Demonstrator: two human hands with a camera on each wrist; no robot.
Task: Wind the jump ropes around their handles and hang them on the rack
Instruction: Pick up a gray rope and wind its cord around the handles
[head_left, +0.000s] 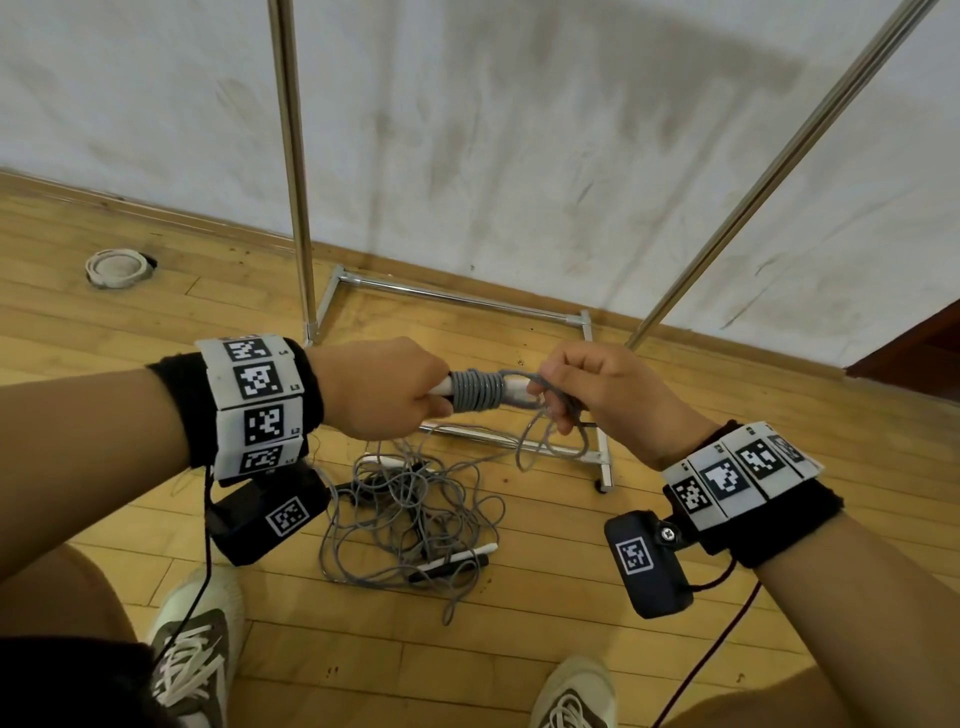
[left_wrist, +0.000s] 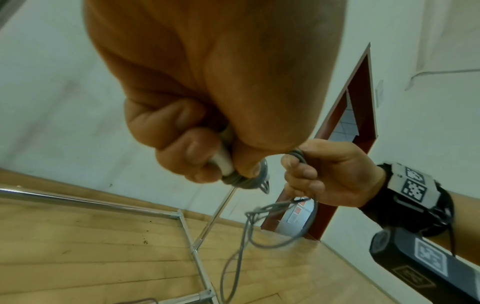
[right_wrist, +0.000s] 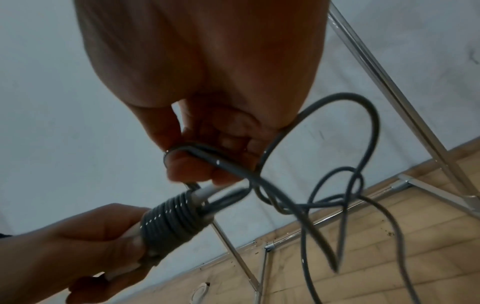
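Note:
My left hand (head_left: 384, 387) grips the white handles (head_left: 514, 388) of a jump rope, held level at chest height. Several turns of grey rope (head_left: 477, 389) are coiled tightly round the handles. In the left wrist view the handles (left_wrist: 224, 159) poke out between my curled fingers. My right hand (head_left: 587, 387) pinches the loose grey rope (right_wrist: 291, 197) just beyond the handle tips. In the right wrist view the coil (right_wrist: 170, 222) is close below my fingers and the rope loops off to the right. More tangled grey rope (head_left: 410, 519) with white handles (head_left: 457, 558) lies on the floor below.
The chrome rack stands ahead: an upright pole (head_left: 293, 171), a slanted pole (head_left: 769, 176) and base bars (head_left: 457, 296) on the wooden floor. A white roll (head_left: 115, 267) lies far left by the wall. My shoes (head_left: 195, 654) are at the bottom. A dark red door frame (left_wrist: 348, 127) is to the right.

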